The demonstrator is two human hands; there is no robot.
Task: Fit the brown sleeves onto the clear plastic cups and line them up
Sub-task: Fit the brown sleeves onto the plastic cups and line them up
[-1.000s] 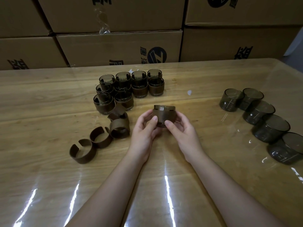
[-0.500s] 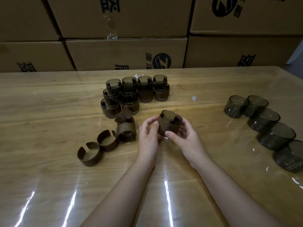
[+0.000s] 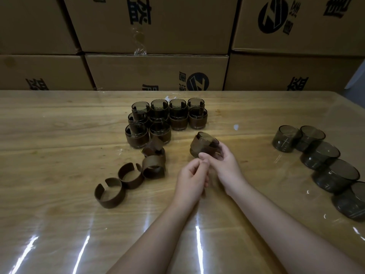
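My right hand point(image 3: 225, 165) grips a clear cup wearing a brown sleeve point(image 3: 203, 144), tilted to the left a little above the table. Just below it, my left hand point(image 3: 192, 181) is off the cup, its fingers curled in with nothing in them. Several sleeved cups point(image 3: 167, 119) stand in rows at the back centre. Loose brown sleeves point(image 3: 130, 175) lie left of my hands. A curved line of bare clear cups point(image 3: 320, 155) runs along the right side.
The wooden table point(image 3: 59, 135) is covered by a glossy clear sheet. Stacked cardboard boxes point(image 3: 158, 72) form a wall right behind its far edge. A small white scrap point(image 3: 236, 126) lies between the cup groups.
My left hand has let go of the cup and drawn back toward me. The right hand now holds the sleeved cup alone, tilted and slightly further right.
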